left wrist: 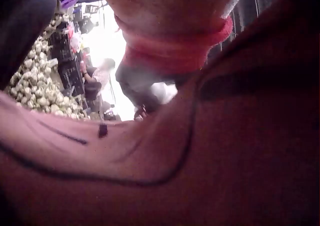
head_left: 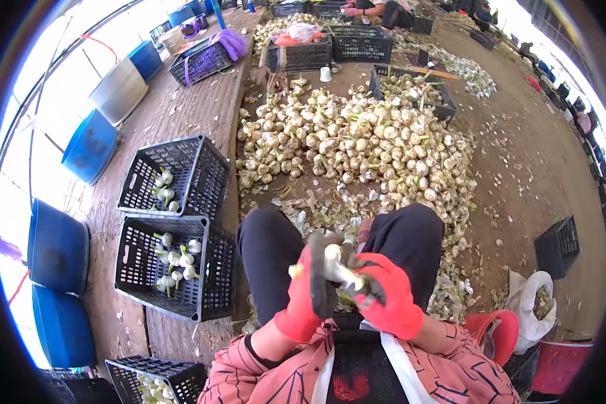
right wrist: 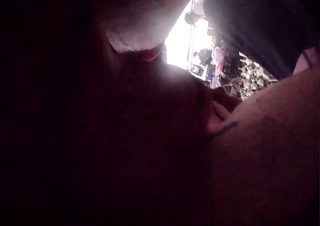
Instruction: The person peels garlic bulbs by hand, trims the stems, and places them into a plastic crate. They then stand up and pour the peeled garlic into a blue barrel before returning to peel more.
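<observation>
Two red-gloved hands met at the lower centre of the head view, over the person's lap. The left hand (head_left: 303,296) was curled around a white garlic bulb with a pale stalk (head_left: 334,264), and the right hand (head_left: 386,296) closed on the stalk end and on something dark; whether that dark piece was a blade or a glove palm could not be told. Both wrist views showed little beyond sleeve and glove cuff.

Judged from this grip, the trimming would go best with the bulb held firm near its head, the stalk turned away from the left fingers, and the cut made close to the bulb without nicking the cloves.

Above the knees, across the middle of the frame, lay a large heap of untrimmed white garlic bulbs (head_left: 363,145) on the dirt floor (head_left: 539,168), with loose husk scraps in front of it. At the left of the frame, on a wooden platform (head_left: 182,114), stood a black plastic lattice crate (head_left: 175,266) holding a few cleaned bulbs, well within reach of the left arm, and a second black crate (head_left: 182,172) just above it.
</observation>
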